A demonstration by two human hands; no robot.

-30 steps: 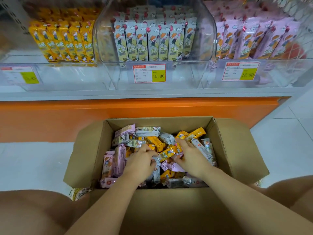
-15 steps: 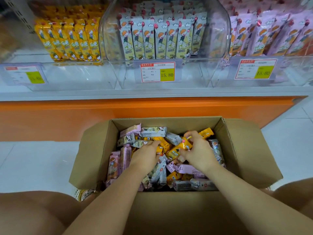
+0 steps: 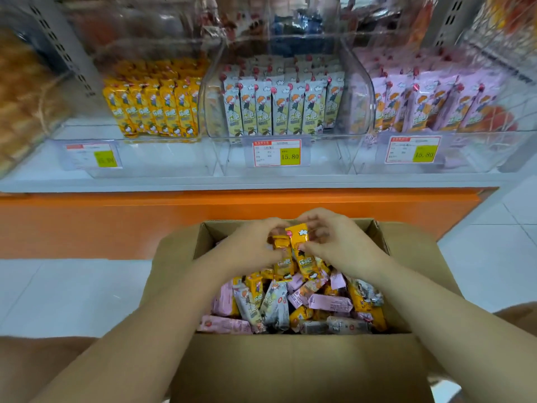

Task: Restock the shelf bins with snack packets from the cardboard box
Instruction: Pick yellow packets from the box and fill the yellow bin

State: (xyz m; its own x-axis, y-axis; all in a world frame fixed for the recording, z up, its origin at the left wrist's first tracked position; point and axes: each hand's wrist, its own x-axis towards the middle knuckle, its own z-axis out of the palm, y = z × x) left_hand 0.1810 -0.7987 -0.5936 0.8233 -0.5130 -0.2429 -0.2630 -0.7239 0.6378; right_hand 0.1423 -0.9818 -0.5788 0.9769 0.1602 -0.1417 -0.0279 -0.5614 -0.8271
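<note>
Lining the shelf (image 3: 261, 181), three clear bins (image 3: 325, 161) held upright rows of yellow, white and pink packets, and the open cardboard box (image 3: 290, 367) below held a loose mix (image 3: 290, 306) of the same. Over its far end, the left hand (image 3: 247, 247) and right hand (image 3: 340, 242) together gripped two yellow packets (image 3: 303, 257), fingers curled round them.

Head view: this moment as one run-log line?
phase: picking | left hand: grips yellow packets | right hand: pinches yellow packets | position: over cardboard box
</note>
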